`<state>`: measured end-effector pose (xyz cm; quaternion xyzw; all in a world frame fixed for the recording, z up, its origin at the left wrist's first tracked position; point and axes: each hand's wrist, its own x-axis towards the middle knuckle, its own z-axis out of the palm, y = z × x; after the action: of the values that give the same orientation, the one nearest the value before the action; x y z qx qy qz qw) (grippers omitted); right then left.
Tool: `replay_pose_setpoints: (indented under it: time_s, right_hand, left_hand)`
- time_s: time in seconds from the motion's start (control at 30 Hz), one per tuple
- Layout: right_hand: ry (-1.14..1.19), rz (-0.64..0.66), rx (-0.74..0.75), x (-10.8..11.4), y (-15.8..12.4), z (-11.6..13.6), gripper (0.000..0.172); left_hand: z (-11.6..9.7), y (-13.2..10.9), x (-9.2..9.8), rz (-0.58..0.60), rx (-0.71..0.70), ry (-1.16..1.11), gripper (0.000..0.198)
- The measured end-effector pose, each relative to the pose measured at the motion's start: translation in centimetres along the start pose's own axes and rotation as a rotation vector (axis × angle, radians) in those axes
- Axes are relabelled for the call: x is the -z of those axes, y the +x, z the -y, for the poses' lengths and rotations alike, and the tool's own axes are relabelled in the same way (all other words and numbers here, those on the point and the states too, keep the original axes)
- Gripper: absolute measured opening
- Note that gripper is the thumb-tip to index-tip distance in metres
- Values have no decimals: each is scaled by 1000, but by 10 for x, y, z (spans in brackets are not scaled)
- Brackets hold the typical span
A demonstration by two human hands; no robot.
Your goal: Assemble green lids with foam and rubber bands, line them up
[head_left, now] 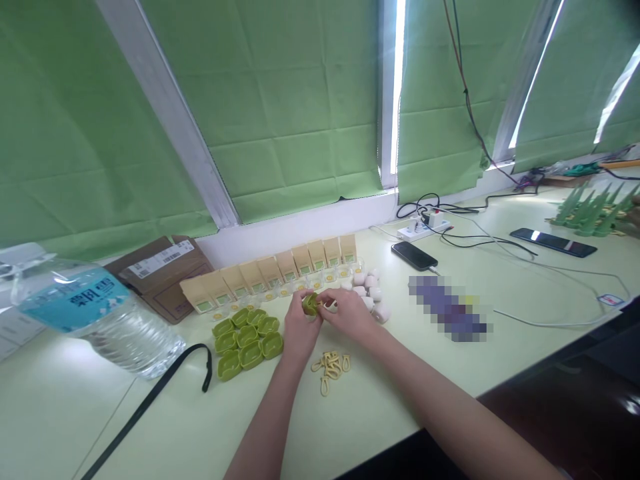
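My left hand [301, 328] is closed around a small green plastic cup [310, 305], held just above the table. The fingertips of my right hand [350, 310] are pinched together at the cup's right side; what they grip, if anything, is too small to tell. Left of my hands sit several matching green cups [247, 337], grouped in rows with their hollow sides up. Below my hands lies a loose pile of pale yellow plastic loops [332, 365]. Several rounded whitish-pink pieces [382, 311] are clustered just beyond my right hand, which partly covers them.
A row of beige cards [270, 270] with small clear parts stands behind. To the left are a large water bottle [100, 313], a cardboard box [165, 277] and a black strap [150, 400]. Rightward lie phones [414, 255], a power strip [424, 230], cables and green spiky pieces [590, 212].
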<state>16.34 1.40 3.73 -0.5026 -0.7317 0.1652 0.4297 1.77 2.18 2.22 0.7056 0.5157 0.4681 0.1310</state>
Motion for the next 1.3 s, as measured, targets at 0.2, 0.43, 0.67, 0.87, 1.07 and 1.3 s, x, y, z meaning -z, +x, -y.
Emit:
replay_pose_setpoints:
  time_s: [0.2,0.43,0.67,0.87,1.07,1.3]
  right_hand:
    - [-40,33,8,0,0,1,18]
    - [-76,41,-39,3,1,0,18]
    - [-48,18,-29,6,2,-1,20]
    - [-28,20,-23,7,2,0,17]
    - [8,23,-3,9,2,2,18]
    - [-16,8,-24,12,2,2,19]
  left_hand:
    - [0,0,0,41,71,-4,44]
    - [-1,0,0,91,-102,-76,53]
    - [-2,-2,-1,134,-130,-158,55]
    - [2,-2,-2,119,-60,-176,42]
    - [0,0,0,97,-32,-87,48]
    - [0,0,1,133,-105,-123,52]
